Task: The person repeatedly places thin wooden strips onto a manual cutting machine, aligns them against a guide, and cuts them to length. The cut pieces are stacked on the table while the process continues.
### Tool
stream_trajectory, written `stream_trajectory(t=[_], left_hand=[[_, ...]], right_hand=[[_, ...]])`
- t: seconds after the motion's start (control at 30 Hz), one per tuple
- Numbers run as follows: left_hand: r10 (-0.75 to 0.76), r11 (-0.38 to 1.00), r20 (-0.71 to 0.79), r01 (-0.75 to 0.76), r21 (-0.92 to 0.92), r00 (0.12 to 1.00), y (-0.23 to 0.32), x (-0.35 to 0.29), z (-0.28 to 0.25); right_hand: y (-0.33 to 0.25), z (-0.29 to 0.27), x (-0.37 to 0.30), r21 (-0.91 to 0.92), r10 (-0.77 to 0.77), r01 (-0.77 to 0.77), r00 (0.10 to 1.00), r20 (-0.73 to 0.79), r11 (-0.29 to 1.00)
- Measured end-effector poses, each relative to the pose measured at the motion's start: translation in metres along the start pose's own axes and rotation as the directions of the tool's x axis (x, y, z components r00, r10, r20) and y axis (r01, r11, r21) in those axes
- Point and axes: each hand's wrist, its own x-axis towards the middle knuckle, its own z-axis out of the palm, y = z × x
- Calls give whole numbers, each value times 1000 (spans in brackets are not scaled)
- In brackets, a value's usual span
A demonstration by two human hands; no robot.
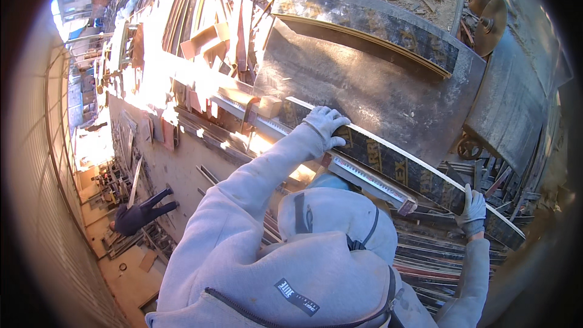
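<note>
A long, dark film-faced plywood strip (388,161) with a pale edge lies along the near side of a worn metal table (340,73). My left hand (327,126), in a light work glove, grips it near its left end, with the fingers over the pale edge and the thumb on the dark face. Farther right, my gloved right hand (472,211) is closed around the same strip, near its right end. Just nearer than the strip runs a metal rail with a measuring scale (370,175). A small wooden block (269,107) sits close to the strip's left end.
Several dark panels (370,24) are stacked on the table's far side. A round metal disc (490,26) stands at the back right. Wood offcuts (209,39) pile up at the back left in strong sunlight. A person in dark clothes (143,212) is at far left.
</note>
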Motion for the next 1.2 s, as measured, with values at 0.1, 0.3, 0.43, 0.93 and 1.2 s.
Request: stream_trajectory(t=[0.1,0.3,0.43,0.93,1.2], left_hand=[[-28,1000,12,28,-14,1000,-11,-6,-6],[-23,999,-35,21,-42,999,-24,-10,2],[-13,998,-29,11,-56,999,-32,-9,7],[-14,1000,-56,13,-10,998,-56,-10,12],[113,994,-113,-112,9,987,-67,-5,17]], right_hand=[[-9,3,1,23,55,-58,992,110,998],[-28,12,-8,-12,61,-60,996,58,998],[-36,20,-15,-12,101,-100,990,100,995],[-49,29,-10,-37,122,-120,989,85,992],[-39,21,-16,-50,73,-73,997,5,996]])
